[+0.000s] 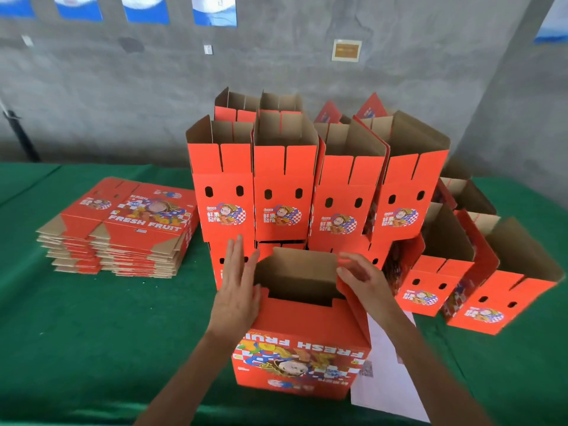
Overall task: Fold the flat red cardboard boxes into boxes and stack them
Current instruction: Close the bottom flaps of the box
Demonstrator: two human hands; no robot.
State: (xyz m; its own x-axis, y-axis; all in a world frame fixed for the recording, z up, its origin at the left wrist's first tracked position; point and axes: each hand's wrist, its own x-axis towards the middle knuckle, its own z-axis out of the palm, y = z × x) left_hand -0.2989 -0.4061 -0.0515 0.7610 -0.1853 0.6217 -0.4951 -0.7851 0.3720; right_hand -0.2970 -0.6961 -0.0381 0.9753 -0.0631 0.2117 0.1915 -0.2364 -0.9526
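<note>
An opened red cardboard box [302, 342] stands on the green table in front of me, its brown inside showing and its "FRESH FRUIT" print upside down. My left hand [238, 284] lies flat with straight fingers against the box's left side flap. My right hand [361, 279] touches the right flap near its top edge with fingers slightly bent. A pile of flat red boxes [123, 229] lies at the left. Behind the box, several folded red boxes [282, 192] stand stacked in rows with their top flaps up.
More folded red boxes [479, 290] stand at the right of the table. A white sheet of paper [387, 376] lies under the box's right side. The green table cloth [92, 333] stretches to the left. A grey wall rises behind.
</note>
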